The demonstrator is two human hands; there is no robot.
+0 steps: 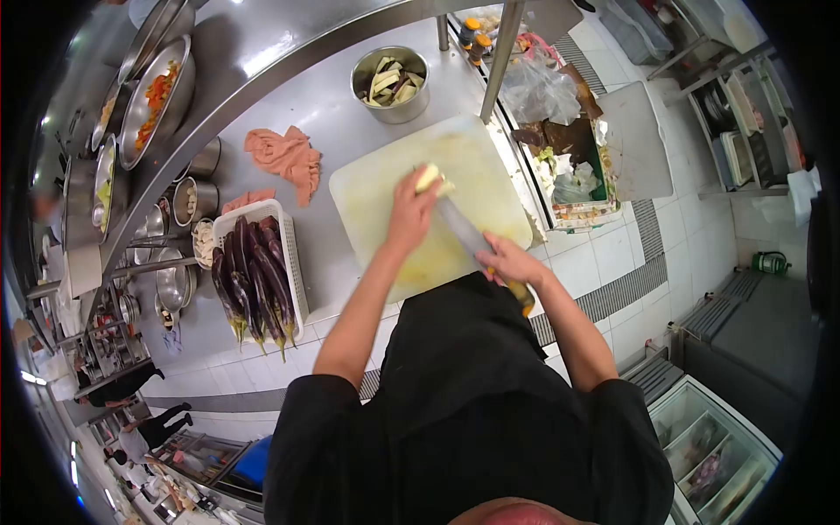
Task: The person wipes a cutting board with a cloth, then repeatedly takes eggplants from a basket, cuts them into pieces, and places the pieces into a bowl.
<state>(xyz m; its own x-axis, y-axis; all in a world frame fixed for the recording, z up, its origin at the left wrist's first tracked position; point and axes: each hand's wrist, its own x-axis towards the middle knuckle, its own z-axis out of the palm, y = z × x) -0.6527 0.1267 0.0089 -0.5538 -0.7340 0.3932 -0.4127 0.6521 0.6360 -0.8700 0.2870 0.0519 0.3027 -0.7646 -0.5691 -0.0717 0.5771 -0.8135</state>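
Observation:
Over the middle of a pale cutting board [376, 197], my left hand [411, 213] has its fingers closed on pale cut pieces [429, 179], blurred by motion. My right hand [510, 261] grips the handle of a knife [462, 229], whose blade points up and left toward my left hand. Beyond the board stands a steel pot [390, 109] with cut eggplant strips [392, 80] inside. Left of the board, a white basket [296, 271] holds several long purple eggplants [254, 271], stems toward me.
A crumpled orange cloth [289, 160] lies left of the board. Steel bowls [157, 114] stand on a raised shelf at the left. At the right is a scrap bin [569, 166] with plastic bags. A metal post [503, 61] rises behind the board. People [153, 429] stand far lower left.

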